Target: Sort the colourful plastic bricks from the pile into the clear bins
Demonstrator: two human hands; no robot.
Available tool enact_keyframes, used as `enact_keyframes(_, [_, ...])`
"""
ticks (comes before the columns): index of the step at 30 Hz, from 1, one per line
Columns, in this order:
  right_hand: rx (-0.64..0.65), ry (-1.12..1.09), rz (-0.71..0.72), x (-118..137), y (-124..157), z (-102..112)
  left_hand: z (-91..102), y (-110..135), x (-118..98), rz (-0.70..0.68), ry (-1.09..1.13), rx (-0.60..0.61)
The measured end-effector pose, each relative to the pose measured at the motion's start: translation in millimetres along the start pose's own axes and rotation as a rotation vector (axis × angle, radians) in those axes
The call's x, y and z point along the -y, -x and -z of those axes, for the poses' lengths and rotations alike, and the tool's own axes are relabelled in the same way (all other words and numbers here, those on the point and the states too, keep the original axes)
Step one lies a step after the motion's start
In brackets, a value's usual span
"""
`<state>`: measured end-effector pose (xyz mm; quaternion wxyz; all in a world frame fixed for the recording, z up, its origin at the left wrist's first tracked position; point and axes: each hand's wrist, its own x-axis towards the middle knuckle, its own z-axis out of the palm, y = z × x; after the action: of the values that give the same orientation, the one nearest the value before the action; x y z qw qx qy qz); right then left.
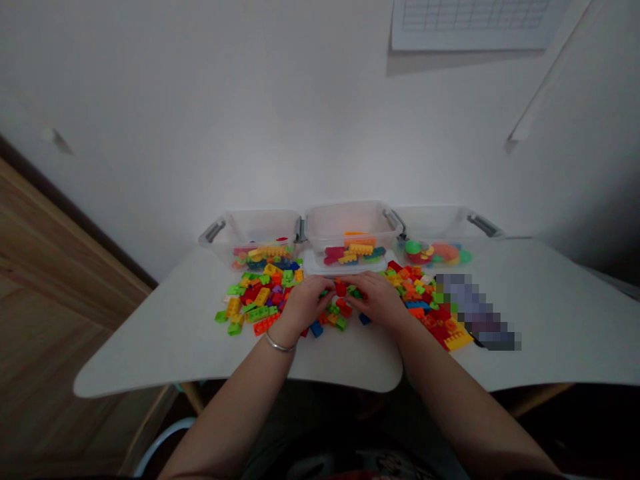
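Watching from afar, I saw the left hand [304, 305] and right hand [376, 300] cupped over plastic bricks [341, 289]; I couldn't tell whether either gripped one.

Right in front of you, a white desk [150, 347] meets the wall [320, 100], a gridded paper chart [473, 23] up top, wooden paneling [50, 300] off your left!
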<state>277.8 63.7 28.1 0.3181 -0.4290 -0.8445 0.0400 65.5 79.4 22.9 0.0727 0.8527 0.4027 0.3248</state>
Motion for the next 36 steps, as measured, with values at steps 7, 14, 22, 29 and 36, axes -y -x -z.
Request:
enact_keyframes(7, [-0.071, -0.058, -0.134, 1, 1, -2, -0.5, -2, -3, -0.035, 0.046, -0.015])
enact_keyframes(14, [-0.49, -0.211, -0.328, -5, 1, 18, 4.1, 1, -1, -0.026, -0.142, -0.067])
enact_keyframes(22, [-0.891, 0.092, -0.48, -75, -15, 87, 5.8, 1, 10, -0.056, -0.192, -0.112])
enact_keyframes(29, [-0.578, 0.291, -0.855, -123, -24, 104, 0.8, 2, 16, -0.004, -0.138, -0.057])
enact_keyframes(36, [-0.439, 0.338, -0.983, -129, -30, 99, -3.4, 2, 22, 0.044, -0.081, -0.02])
